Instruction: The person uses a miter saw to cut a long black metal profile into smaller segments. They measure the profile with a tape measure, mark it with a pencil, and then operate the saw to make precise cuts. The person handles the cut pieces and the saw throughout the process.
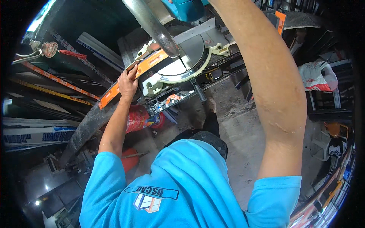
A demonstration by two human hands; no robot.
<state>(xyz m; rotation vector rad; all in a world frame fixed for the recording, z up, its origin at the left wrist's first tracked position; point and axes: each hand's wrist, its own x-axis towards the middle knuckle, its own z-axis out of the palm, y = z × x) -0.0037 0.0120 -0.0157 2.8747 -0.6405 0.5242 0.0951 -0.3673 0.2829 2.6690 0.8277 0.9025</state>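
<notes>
My left hand (128,83) is closed around a long bar with an orange printed face (114,95), its fingers over the upper edge. The bar lies slantwise on the left side of a mitre saw, its inner end on the pale saw table (173,68) near the blade slot. My right arm reaches up past the top edge, beside the teal saw housing (186,9). Only a skin-coloured sliver shows at that housing; the right hand's grip is out of sight. A grey curved metal pipe or guard (152,24) hangs over the table and hides part of it.
The mitre saw's handle (198,90) sticks out toward me. Long profiles (61,81) are stacked at left. Below the saw stand a red wrapped bundle (137,118) and a tray of scraps (173,100). A plastic bag (318,76) and white chair (321,146) are at right.
</notes>
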